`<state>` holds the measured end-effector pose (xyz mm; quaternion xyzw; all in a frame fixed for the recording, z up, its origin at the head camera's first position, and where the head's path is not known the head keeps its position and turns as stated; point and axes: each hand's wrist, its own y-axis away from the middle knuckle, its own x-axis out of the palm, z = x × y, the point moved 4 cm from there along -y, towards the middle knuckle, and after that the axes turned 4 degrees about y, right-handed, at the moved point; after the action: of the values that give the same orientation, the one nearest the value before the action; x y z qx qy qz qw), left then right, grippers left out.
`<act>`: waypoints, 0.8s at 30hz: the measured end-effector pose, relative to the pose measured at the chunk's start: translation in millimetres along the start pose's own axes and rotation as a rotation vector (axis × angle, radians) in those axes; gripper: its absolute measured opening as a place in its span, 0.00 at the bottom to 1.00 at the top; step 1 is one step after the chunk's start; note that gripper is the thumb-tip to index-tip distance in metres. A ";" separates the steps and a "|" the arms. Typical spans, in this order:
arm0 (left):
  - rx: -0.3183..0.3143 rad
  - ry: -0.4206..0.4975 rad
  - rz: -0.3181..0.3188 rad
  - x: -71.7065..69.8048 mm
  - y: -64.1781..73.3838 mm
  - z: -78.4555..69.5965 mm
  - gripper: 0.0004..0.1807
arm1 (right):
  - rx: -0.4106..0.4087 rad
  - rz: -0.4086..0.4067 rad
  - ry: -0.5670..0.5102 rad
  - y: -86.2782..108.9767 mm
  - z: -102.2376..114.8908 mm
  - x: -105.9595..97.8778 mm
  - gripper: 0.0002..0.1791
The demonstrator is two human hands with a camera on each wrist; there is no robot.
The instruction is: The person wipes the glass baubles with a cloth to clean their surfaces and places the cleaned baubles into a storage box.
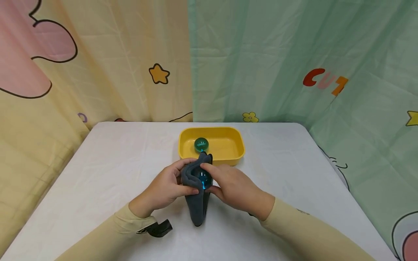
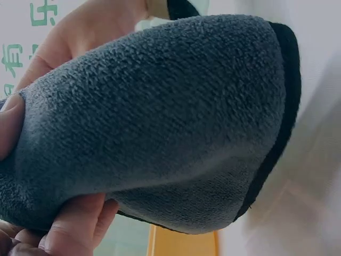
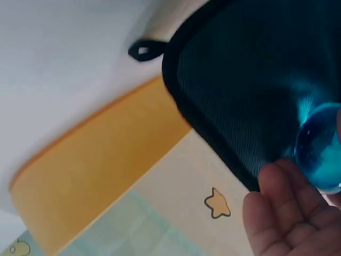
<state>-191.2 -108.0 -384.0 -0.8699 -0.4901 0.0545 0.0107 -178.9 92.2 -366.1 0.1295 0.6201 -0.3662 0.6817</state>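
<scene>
A blue glass ball (image 1: 205,179) sits against a folded dark grey cloth (image 1: 196,208) in front of me. My right hand (image 1: 236,186) pinches the ball between thumb and fingers. On the other side, my left hand (image 1: 164,186) grips the cloth, its thumb on the near face. Seen from the left wrist, the fuzzy cloth (image 2: 160,117) hides the ball. In the right wrist view the ball (image 3: 322,146) rests by the cloth's smoother face, with the fingers (image 3: 282,213) beside it. A green glass ball (image 1: 201,144) lies in the yellow tray (image 1: 240,152).
The yellow tray stands on the white table (image 1: 130,145) just beyond my hands. Curtains (image 1: 245,61) hang behind the table. A black strap (image 1: 160,229) hangs at my left wrist. The cloth has a small hanging loop (image 3: 146,50).
</scene>
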 end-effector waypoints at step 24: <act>0.022 -0.007 -0.005 0.7 -1.3 0.3 0.42 | 0.128 0.098 -0.132 0.6 0.3 1.5 0.42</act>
<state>-192.0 -106.8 -384.2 -0.8682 -0.4918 0.0630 0.0185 -178.3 91.9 -367.6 0.1783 0.5420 -0.3790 0.7286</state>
